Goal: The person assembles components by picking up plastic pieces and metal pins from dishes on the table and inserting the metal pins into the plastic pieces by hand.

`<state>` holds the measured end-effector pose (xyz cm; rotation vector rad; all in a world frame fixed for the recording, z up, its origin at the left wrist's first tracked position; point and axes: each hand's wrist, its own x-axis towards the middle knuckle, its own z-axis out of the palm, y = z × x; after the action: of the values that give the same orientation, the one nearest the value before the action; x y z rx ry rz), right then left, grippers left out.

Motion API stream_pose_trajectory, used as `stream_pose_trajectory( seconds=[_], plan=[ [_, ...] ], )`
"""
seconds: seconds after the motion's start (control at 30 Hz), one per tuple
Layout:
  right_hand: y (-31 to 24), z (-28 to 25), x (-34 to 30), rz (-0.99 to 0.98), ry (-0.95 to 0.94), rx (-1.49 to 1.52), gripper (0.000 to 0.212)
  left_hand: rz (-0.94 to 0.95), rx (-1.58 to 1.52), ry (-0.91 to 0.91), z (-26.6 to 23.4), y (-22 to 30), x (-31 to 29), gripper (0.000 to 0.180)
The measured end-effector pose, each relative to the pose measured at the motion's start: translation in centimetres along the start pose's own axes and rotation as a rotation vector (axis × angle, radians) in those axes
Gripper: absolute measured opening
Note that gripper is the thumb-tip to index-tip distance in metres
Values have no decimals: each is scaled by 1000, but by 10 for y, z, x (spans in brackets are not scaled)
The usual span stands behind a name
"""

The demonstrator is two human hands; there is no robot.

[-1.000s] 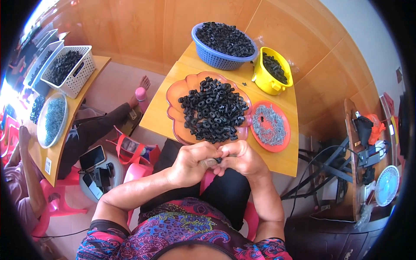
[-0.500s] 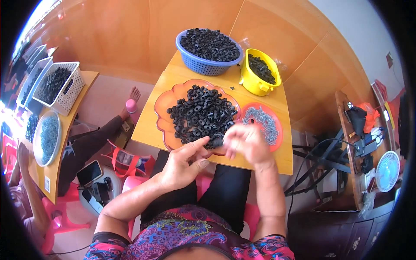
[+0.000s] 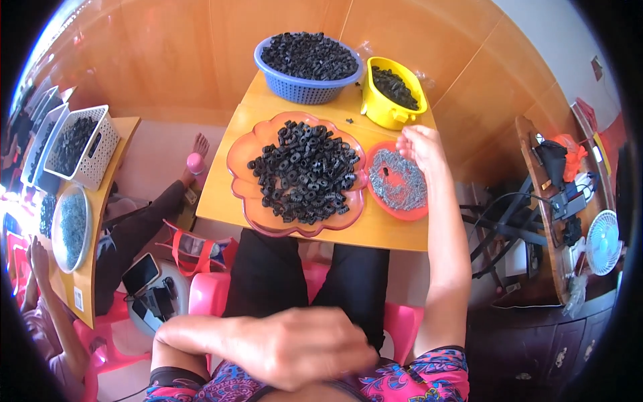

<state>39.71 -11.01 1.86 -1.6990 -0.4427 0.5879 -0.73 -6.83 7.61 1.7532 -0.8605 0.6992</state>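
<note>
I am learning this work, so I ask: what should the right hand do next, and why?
Perhaps the right hand could reach into the yellow basket: it appears close to the near rim, and black pieces lie inside.

A wooden table (image 3: pixel 216 193) carries a blue basket (image 3: pixel 305 90), yellow tub (image 3: pixel 385 115), orange scalloped tray (image 3: pixel 249 186) and red plate (image 3: pixel 405 214).

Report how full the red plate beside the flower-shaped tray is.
Partly filled: small grey pieces lie spread across the red plate, but its bare bottom shows through in the middle, near one dark piece.
</note>
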Motion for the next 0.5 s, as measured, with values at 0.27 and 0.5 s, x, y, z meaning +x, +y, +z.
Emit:
stream_pose_trajectory(
  seconds=[0.27, 0.5],
  plan=[
    [51, -21, -7, -376, 41, -956, 16, 131, -432, -218, 17, 33, 38, 22],
    [50, -1, -36, -525, -88, -1244, 17, 172, -548, -386, -29, 13, 5, 29]
  ],
)
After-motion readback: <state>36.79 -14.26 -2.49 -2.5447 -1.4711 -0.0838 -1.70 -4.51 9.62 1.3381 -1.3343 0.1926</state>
